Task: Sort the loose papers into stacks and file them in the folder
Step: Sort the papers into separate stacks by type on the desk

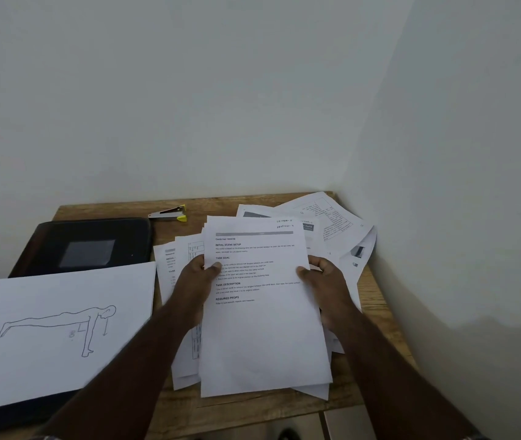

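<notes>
Sheaf of papers: pinched at both side edges, left hand and right hand, thumbs on top, above loose sheets on surface; folder closed, far left. Best squared by tapping edges before stacking

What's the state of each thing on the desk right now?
left hand: grips the held sheaf's left edge
right hand: grips its right edge
held sheaf: lifted, printed side up
loose papers: scattered, overlapping
drawing sheet: flat, lying on the folder
folder: closed
stapler: idle, untouched
</notes>
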